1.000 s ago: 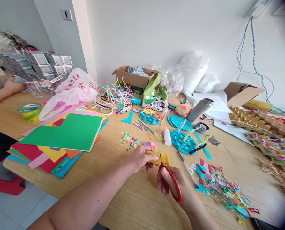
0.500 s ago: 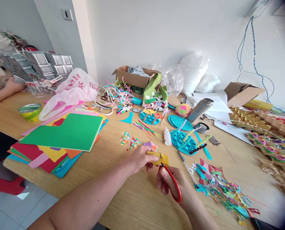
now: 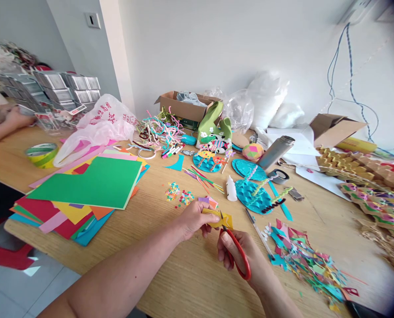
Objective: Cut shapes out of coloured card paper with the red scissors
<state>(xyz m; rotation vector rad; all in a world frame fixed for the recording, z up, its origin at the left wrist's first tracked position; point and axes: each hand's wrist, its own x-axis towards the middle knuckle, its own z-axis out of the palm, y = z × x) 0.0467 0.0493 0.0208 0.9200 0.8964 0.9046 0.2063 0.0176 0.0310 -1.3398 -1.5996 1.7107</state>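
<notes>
A small piece of yellow paper [image 3: 228, 220] is pinched between the thumb and fingers of my left hand [image 3: 197, 220]. My right hand [image 3: 237, 251] grips red-handled scissors [image 3: 242, 260], whose blades meet the yellow paper beside my left fingertips. Just behind my left hand lie small purple and orange paper pieces [image 3: 210, 202] and little piles of colourful paper dots [image 3: 186, 198]. A white glue bottle [image 3: 231, 189] stands beyond the scissors, next to a blue scalloped disc [image 3: 253, 196] with fuzzy stems.
Coloured paper sheets [image 3: 87, 183] are stacked at the left. Paper scraps [image 3: 316, 265] and a pen [image 3: 259, 232] lie at the right. A steel flask [image 3: 278, 151], pipe cleaners [image 3: 160, 132] and a cardboard box [image 3: 180, 106] are farther back. Another person's hand [image 3: 20, 117] is at the far left.
</notes>
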